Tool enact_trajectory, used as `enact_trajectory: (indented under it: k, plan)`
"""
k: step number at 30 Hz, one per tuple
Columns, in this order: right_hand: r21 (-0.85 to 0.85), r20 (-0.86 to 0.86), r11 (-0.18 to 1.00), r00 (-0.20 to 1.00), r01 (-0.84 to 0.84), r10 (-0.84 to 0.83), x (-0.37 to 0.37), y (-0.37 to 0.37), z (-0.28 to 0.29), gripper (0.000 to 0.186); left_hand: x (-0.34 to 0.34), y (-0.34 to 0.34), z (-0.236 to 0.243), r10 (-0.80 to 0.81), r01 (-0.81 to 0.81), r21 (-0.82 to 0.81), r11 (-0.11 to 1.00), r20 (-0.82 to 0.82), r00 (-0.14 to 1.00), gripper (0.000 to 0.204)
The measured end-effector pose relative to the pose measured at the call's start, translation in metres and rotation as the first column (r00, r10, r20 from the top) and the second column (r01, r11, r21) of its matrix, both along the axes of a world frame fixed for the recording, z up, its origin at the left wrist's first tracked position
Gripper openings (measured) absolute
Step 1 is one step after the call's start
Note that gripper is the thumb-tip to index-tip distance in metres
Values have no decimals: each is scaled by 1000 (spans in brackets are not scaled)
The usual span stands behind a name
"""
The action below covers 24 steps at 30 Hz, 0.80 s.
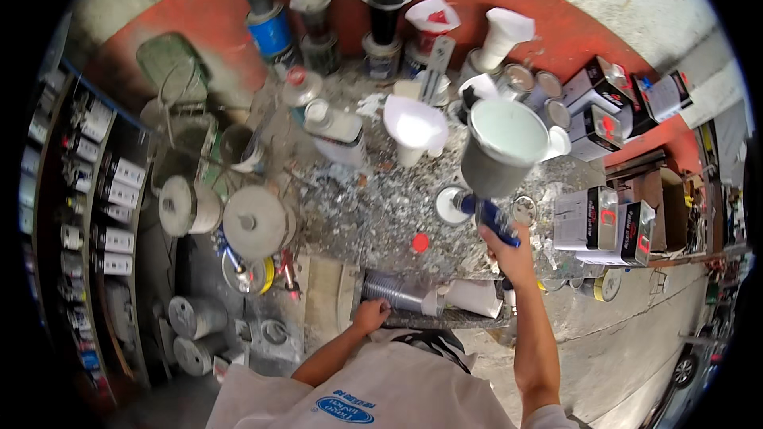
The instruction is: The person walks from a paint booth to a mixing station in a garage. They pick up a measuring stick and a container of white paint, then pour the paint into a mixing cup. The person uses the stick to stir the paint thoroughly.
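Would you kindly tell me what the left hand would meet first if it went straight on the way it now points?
Most likely the stack of clear cups, lying just ahead of the left hand; depth is unclear from this view, so it might pass above or below.

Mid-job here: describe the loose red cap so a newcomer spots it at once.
Find the paint-spattered table. Near the centre of its front edge lies a small, round red cap. Unlike the red top on the bottle farther back, it lies by itself on the tabletop.
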State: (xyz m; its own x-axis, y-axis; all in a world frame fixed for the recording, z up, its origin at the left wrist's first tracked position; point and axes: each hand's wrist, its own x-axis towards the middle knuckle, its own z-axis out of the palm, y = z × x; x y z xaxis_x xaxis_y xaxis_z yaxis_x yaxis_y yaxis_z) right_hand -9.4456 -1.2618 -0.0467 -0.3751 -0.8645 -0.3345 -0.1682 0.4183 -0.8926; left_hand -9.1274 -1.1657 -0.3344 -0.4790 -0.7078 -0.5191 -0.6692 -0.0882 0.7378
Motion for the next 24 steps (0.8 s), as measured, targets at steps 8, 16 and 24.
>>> enact_trajectory:
  k: [8, 16, 24]
  plan:
    - [110, 292, 924, 901, -365, 321, 75, 64, -77, 45, -3, 7, 25, 37, -38, -146, 989, -9, 999, 15]
    - [-201, 324, 978, 938, -57, 122, 208, 19, -127, 57, 2, 0, 53, -42, 50, -128, 991, 62, 997, 24]
    - [-190, 265, 953, 947, 238, -183, 274, -14, -143, 71, 22, 27, 54, -389, 420, -120, 900, 217, 895, 68]
